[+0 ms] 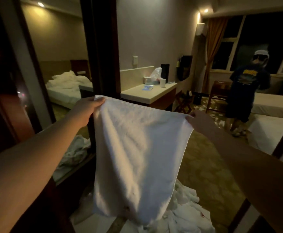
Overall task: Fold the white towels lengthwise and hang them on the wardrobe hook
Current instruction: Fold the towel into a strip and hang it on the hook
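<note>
A white towel (137, 152) hangs spread out in front of me, held up by its two top corners. My left hand (85, 111) pinches the top left corner, thumb over the cloth. My right hand (199, 121) pinches the top right corner, a little lower than the left. The towel's bottom edge dangles just above a heap of white linen (184, 214) on the floor. No wardrobe hook shows in this view.
A dark-framed mirror (56, 68) stands at left, reflecting a bed. Behind the towel is a counter (147, 93) with a tissue pack and cups. A person in a dark shirt (245, 91) stands at right between beds (271, 105). Carpeted floor lies to the right.
</note>
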